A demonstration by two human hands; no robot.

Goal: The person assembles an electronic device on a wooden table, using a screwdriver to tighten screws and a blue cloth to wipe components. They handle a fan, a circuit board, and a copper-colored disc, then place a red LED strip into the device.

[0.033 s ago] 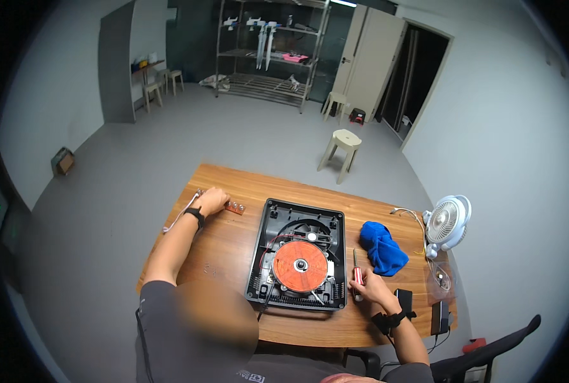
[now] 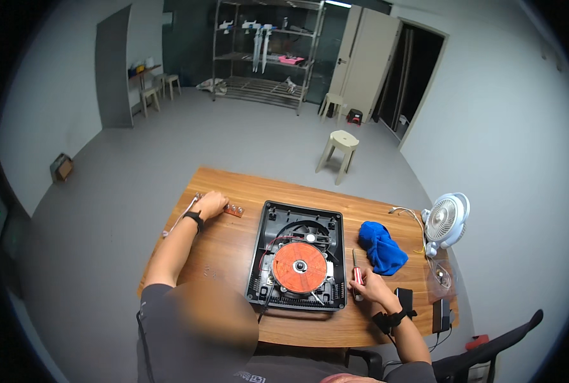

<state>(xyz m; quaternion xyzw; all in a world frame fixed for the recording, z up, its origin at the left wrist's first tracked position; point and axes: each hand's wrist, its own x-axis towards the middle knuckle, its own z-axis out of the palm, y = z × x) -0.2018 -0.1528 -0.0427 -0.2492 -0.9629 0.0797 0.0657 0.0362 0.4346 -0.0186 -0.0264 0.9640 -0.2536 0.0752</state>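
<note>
At the table's far left corner, my left hand [image 2: 212,204] is curled over a narrow orange-brown circuit board [image 2: 235,210] with round buttons. Its fingertips are hidden behind the back of the hand. My right hand [image 2: 375,288] is closed on the red-and-white handle of a screwdriver [image 2: 358,276], whose shaft points away from me. Between the hands lies an opened induction cooker, its black bottom case [image 2: 343,255] facing up. Inside show an orange-red round coil [image 2: 288,268] and a black fan [image 2: 310,235].
A blue cloth [image 2: 381,249] lies right of the case. Beyond it stand a white fan [image 2: 446,220] and a clear box [image 2: 441,281]. Black adapters [image 2: 441,316] sit near the right edge. Small screws [image 2: 210,273] lie on the wooden table [image 2: 233,252]. A stool [image 2: 342,140] stands beyond.
The view has shifted very slightly. Both hands, the board, the screwdriver and the cooker keep practically the same places.
</note>
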